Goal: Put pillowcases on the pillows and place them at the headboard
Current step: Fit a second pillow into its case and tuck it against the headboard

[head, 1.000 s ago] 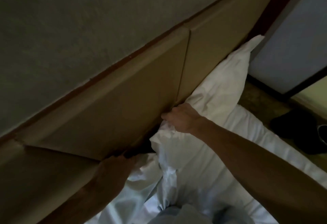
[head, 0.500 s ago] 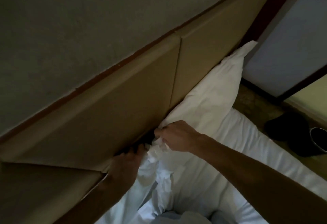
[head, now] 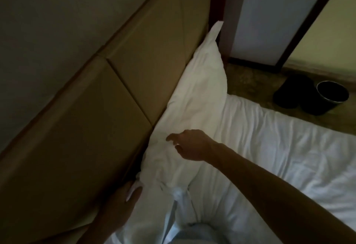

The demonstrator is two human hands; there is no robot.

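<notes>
A white cased pillow (head: 198,93) leans along the tan padded headboard (head: 107,112), its far corner sticking up near the wall. My right hand (head: 189,144) hovers just over the pillow's near half, fingers spread and holding nothing. At the pillow's near end my left hand (head: 127,195) pinches the bunched white fabric against the headboard. The open end of the pillowcase is crumpled there.
The white bed sheet (head: 279,147) spreads to the right. Past the bed's edge lies patterned carpet with a black waste bin (head: 332,94) and a dark object (head: 292,93) beside it. A dark-framed pale panel (head: 273,12) stands behind.
My right hand has let go of the pillow's bunched fabric and lifted, fingers apart. My left hand has dropped to the pillow's near corner. My head turned right, showing more bed.
</notes>
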